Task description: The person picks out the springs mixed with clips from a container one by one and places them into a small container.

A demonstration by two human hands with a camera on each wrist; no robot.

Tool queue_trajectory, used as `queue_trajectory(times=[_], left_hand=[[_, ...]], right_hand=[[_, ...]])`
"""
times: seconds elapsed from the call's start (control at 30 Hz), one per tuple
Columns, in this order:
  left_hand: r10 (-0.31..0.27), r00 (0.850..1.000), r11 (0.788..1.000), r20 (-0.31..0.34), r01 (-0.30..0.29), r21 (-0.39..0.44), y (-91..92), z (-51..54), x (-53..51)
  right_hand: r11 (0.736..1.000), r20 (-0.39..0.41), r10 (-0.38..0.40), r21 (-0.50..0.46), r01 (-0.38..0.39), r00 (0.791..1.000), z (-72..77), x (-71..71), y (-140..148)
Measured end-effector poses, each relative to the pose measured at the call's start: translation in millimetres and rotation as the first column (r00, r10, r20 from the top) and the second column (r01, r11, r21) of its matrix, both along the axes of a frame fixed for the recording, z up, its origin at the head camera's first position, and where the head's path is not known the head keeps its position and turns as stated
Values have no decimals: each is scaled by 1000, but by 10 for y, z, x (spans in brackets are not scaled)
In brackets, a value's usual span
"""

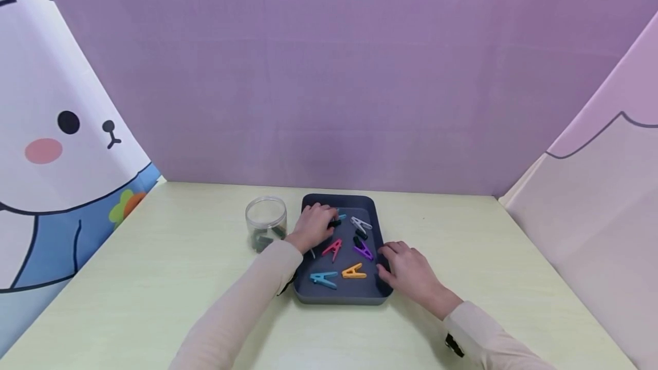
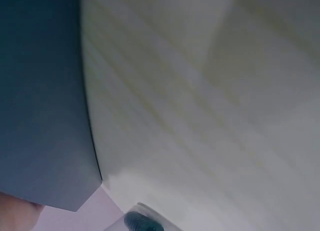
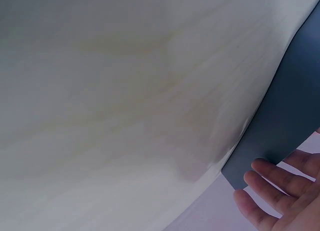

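A dark grey tray (image 1: 343, 300) holds plastic clips: a red clip (image 1: 333, 249), a purple clip (image 1: 364, 250), a yellow clip (image 1: 353, 271), a white clip (image 1: 361, 223) and a light blue clip (image 1: 324, 279). My left hand (image 1: 315, 226) reaches over the tray's left side; its thumb and fingers pinch a small black piece (image 1: 336, 223) beside another blue clip (image 1: 342, 217). At the right rim, my right hand (image 1: 411, 270) rests with relaxed fingers (image 3: 272, 176) against the tray wall (image 3: 287, 108). Fingertips of the left hand are mostly hidden in its wrist view.
A clear round jar (image 1: 265, 218) with dark pieces inside stands left of the tray, near my left forearm. The pale table (image 1: 462, 233) runs back to a purple cloth backdrop (image 1: 329, 73). Printed cloths hang on both sides.
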State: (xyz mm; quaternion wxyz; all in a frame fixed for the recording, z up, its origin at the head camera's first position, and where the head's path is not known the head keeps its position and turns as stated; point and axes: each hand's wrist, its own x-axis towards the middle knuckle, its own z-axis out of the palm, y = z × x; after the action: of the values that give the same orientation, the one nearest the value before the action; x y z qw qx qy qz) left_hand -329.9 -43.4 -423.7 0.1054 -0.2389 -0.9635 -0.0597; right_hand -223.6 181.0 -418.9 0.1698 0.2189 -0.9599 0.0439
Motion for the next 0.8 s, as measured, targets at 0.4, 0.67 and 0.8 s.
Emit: queue_trajectory(times=[0.4, 0.67, 0.8], left_hand=[[-22, 1000, 1000, -5, 22, 2, 5, -14, -7], [-30, 1000, 1000, -9, 30, -1, 3, -23, -11], [-38, 999, 999, -16, 38, 3, -3, -37, -21]], right_hand=[[1000, -3, 4, 2, -4, 1000, 5, -3, -6], [1000, 4, -2, 2, 2, 1000, 3, -5, -8], [1000, 4, -3, 2, 3, 1000, -2, -8, -7]])
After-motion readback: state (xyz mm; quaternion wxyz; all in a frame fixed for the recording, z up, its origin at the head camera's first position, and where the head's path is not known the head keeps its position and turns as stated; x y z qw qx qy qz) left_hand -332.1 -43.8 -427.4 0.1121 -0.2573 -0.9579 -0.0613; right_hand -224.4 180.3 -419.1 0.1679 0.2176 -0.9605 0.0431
